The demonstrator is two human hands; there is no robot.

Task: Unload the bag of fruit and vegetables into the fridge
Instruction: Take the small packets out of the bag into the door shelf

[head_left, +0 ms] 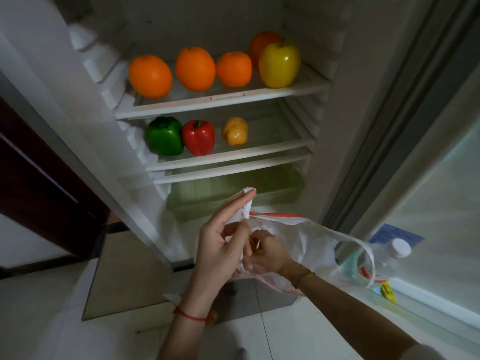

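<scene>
Oranges: four, on the fridge shelf farthest above the hands (150, 76) (195, 68) (234, 69) (261, 44); the fourth is partly hidden behind the apple.
Yellow apple (279, 65): one, same shelf, up and right of the hands.
Bell peppers: two, on the shelf nearer the hands, one green (164, 135) and one red (198, 137).
Yellow-orange item (234, 131): one, right of the red pepper; kind unclear.
Plastic bag (309, 241): one, at the hands.
Water bottle (389, 255): one, right of the right hand, in the door.
</scene>
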